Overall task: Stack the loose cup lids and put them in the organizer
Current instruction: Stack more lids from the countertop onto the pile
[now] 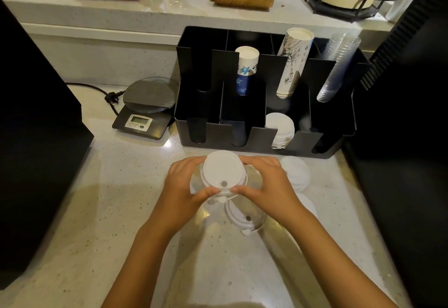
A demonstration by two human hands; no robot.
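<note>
Left hand (184,181) & right hand (264,181) both clamp lid stack (224,174); stacking step. Next: grab loose lids (295,172), then organizer (264,138).

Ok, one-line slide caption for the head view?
Both hands, left hand and right hand, hold a stack of white lids before the black organizer.

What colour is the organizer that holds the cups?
Black. The organizer shows plainly in the head view, at the back of the counter.

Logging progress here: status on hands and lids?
Left hand and right hand clamp the lid stack. Loose lids remain on counter. Organizer slot unobstructed.
</note>
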